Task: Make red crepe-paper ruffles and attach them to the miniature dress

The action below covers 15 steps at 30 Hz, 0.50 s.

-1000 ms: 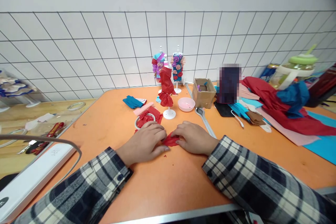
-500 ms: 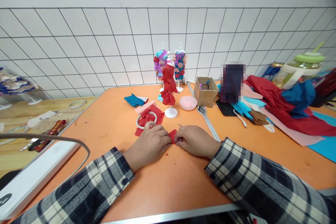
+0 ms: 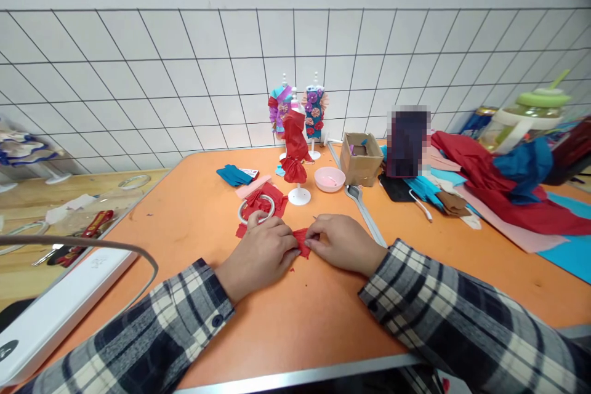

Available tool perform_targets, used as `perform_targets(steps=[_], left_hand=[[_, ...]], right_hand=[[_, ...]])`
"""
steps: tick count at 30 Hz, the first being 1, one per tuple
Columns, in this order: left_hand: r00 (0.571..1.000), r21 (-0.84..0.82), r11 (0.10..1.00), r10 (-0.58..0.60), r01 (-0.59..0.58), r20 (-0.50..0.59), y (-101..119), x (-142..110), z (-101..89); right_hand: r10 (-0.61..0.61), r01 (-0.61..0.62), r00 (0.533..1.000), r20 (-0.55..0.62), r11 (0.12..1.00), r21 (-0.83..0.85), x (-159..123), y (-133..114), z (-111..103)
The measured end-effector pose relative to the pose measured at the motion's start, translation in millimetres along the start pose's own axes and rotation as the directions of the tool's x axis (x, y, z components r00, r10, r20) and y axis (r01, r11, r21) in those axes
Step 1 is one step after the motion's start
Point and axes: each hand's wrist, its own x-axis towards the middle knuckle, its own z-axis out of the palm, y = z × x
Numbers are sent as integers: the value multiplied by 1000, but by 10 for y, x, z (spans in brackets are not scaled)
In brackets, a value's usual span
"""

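A small piece of red crepe paper (image 3: 302, 240) lies on the orange table between my hands. My left hand (image 3: 265, 249) is closed, its fingertips pressed on the paper's left side. On the opposite edge, my right hand (image 3: 340, 240) pinches the paper between thumb and fingers; a thin pointed tip shows above it, too small to name. Behind my left hand, a silver ring (image 3: 244, 212) rests on more red paper (image 3: 280, 200). Just beyond stands a small white mannequin stand (image 3: 299, 196) wearing a red paper dress (image 3: 295, 135).
Two more dressed mannequins (image 3: 314, 111) stand at the wall. A pink bowl (image 3: 329, 180), cardboard box (image 3: 361, 163), scissors-like grey tool (image 3: 364, 212) and blurred-out dark screen (image 3: 407, 143) sit behind. Coloured paper (image 3: 498, 181) heaps at right; a white power bank (image 3: 69, 314) lies left.
My hands have moved slightly apart, and more of the red paper between them shows, lying flatter. The whole view has shifted a little.
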Motion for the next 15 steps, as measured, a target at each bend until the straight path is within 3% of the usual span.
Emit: perform_targets(steps=[8,15], left_hand=[[999,14,999,-38,38,-13,14,9,8],[999,24,999,-43,43,-2,4,8,18]], right_hand=[[-7,7,1000,-7,1000,22,-30,-18,9],[-1,2,997,75,1000,-20,-26,-58,55]])
